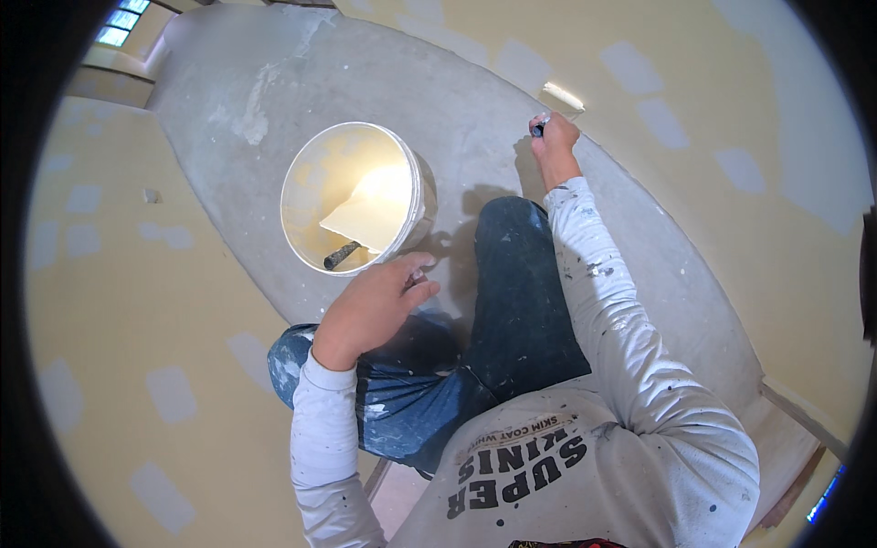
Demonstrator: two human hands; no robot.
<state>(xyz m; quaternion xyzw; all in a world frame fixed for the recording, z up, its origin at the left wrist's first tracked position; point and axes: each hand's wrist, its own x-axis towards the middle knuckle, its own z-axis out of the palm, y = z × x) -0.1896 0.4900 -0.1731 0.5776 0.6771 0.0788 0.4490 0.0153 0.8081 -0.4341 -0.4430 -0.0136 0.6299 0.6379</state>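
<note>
My right hand (pixel 554 148) is closed around the dark handle of a paint roller (pixel 564 97). The roller's pale sleeve lies against the lower part of the right wall, close to where it meets the floor. My left hand (pixel 376 306) hangs over my bent knee, just beside the near rim of a white bucket (pixel 423 205). Its fingers are loosely bent and apart, with nothing seen between them. Inside the bucket is a pale cream, paint-like material (pixel 375 203). A tool with a dark handle (pixel 342 255) leans in there too; its working end is hidden.
Yellowish walls with pale patches rise on the left (pixel 137 274) and right (pixel 694 82). The grey floor (pixel 274 64) between them carries whitish smears. A small box-like fitting (pixel 152 195) sits on the left wall. A window (pixel 119 23) shows at the far left.
</note>
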